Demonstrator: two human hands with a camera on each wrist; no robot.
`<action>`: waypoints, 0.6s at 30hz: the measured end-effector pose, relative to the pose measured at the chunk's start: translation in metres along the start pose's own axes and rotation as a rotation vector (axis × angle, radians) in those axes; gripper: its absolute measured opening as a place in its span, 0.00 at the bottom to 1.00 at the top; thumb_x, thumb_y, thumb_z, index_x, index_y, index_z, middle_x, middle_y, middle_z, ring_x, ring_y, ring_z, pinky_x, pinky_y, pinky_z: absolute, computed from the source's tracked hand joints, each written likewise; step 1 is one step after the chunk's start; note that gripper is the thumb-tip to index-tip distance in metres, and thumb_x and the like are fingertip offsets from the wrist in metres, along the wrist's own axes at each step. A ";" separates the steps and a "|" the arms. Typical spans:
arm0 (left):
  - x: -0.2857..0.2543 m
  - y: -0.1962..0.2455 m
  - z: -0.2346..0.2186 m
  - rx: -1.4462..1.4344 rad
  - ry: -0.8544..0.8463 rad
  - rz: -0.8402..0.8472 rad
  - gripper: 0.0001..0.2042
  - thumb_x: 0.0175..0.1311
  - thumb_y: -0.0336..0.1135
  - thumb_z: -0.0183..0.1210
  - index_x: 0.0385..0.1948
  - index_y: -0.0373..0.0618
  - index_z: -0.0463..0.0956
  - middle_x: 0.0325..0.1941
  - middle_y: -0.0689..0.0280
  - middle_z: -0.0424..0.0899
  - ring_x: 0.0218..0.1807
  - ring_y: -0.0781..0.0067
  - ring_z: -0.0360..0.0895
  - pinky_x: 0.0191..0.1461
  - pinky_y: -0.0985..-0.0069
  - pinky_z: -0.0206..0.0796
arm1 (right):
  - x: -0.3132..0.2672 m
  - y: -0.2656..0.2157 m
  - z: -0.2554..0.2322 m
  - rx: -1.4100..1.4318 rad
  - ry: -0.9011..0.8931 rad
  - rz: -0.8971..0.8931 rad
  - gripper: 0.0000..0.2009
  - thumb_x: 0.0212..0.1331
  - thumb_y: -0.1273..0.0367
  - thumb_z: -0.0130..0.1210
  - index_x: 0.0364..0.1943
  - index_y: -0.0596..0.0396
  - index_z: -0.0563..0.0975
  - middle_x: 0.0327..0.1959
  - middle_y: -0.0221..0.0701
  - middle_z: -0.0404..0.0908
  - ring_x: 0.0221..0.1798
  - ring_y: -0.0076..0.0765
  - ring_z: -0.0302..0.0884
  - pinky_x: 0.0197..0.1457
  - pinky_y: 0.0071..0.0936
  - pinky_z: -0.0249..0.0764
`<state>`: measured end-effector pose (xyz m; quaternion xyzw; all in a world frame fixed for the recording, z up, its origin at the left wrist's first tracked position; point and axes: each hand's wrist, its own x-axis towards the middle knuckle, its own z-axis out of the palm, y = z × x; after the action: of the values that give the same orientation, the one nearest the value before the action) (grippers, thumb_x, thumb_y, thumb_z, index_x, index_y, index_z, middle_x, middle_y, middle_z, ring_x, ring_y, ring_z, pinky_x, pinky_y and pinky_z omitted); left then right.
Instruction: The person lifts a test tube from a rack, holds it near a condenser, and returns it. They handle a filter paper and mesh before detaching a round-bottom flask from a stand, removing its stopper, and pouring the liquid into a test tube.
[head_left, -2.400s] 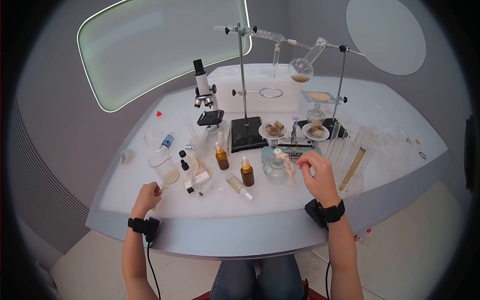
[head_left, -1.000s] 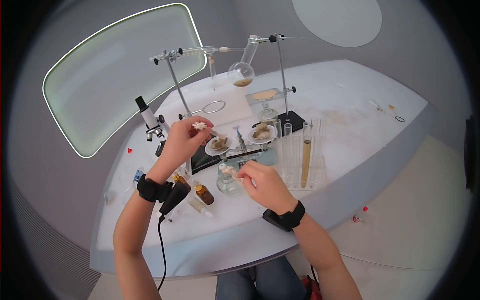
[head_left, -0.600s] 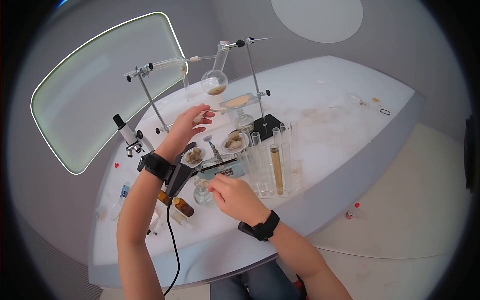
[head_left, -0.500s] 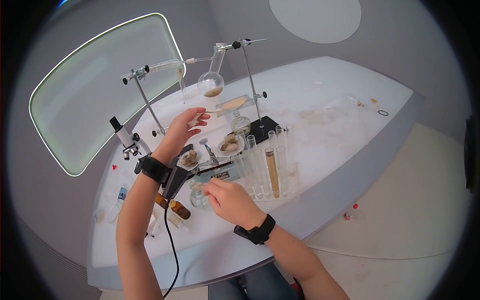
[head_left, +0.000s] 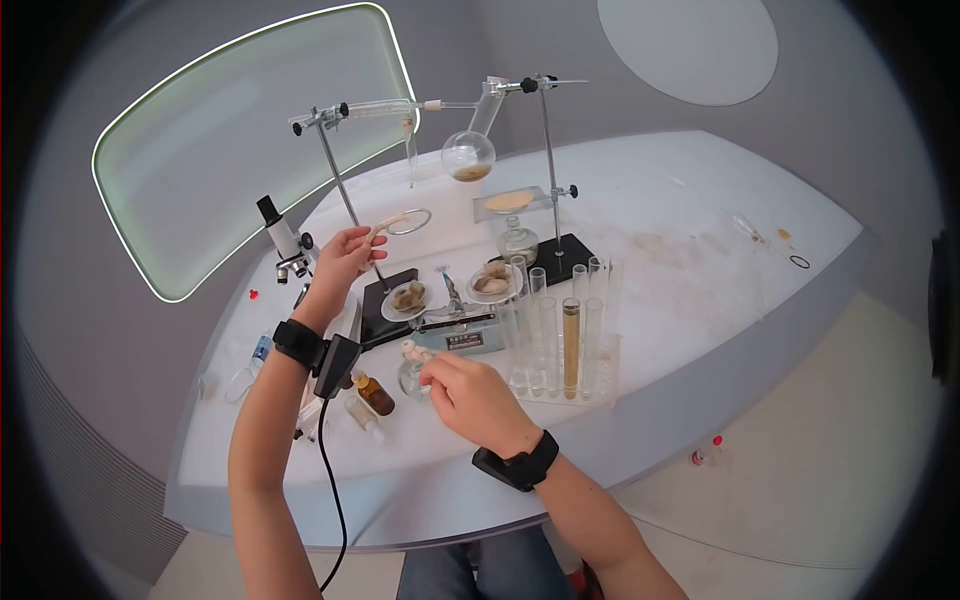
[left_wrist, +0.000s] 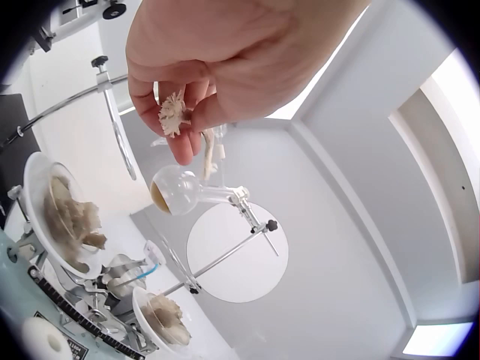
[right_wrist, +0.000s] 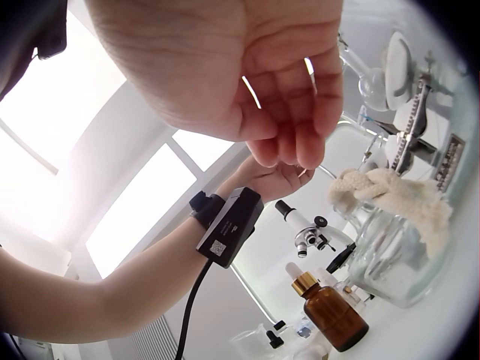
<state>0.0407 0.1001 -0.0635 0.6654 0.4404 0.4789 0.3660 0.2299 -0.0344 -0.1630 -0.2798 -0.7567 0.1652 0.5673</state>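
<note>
My left hand (head_left: 345,265) is raised above the left side of the balance, pinching a pale cord-like piece (left_wrist: 172,114) with a frayed tuft at one end. Its thin end overlaps the iron ring (head_left: 428,216) in the head view. My right hand (head_left: 470,392) hovers low beside a glass spirit lamp (head_left: 412,380), fingers loosely bent and holding nothing. A thick braided wick (right_wrist: 390,195) hangs from the lamp's top, apart from those fingers in the right wrist view. Behind the lamp, a balance (head_left: 470,338) carries brownish dried pieces on two white dishes.
Several test tubes (head_left: 548,330), one with brown liquid, stand upright right of the balance. A round flask (head_left: 468,157) is clamped above. A microscope (head_left: 283,235), amber dropper bottles (head_left: 374,396) and a clear vial (head_left: 362,413) are at the left. A second lamp (head_left: 518,240) stands behind.
My left hand lifted from the table's left side and swung across toward the right stand, then drew back left to the ring. My right hand stays beside the lamp; the head view turned.
</note>
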 end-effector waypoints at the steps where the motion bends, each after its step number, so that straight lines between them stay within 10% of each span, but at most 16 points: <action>1: -0.001 -0.006 -0.006 -0.039 0.041 -0.043 0.17 0.59 0.28 0.48 0.50 0.37 0.61 0.45 0.62 0.76 0.42 0.78 0.74 0.44 0.83 0.63 | 0.000 0.001 -0.001 0.006 -0.001 0.013 0.04 0.48 0.78 0.46 0.27 0.59 0.72 0.26 0.37 0.74 0.25 0.44 0.72 0.28 0.32 0.68; 18: 0.003 -0.037 -0.022 -0.507 0.159 -0.306 0.09 0.60 0.21 0.43 0.42 0.31 0.62 0.43 0.55 0.72 0.44 0.69 0.74 0.46 0.84 0.67 | 0.001 -0.001 0.001 -0.031 -0.018 -0.026 0.03 0.48 0.78 0.47 0.26 0.58 0.71 0.25 0.36 0.72 0.24 0.43 0.71 0.27 0.32 0.67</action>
<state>0.0115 0.1171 -0.0907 0.4392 0.4293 0.5635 0.5525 0.2282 -0.0349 -0.1624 -0.2771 -0.7679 0.1484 0.5582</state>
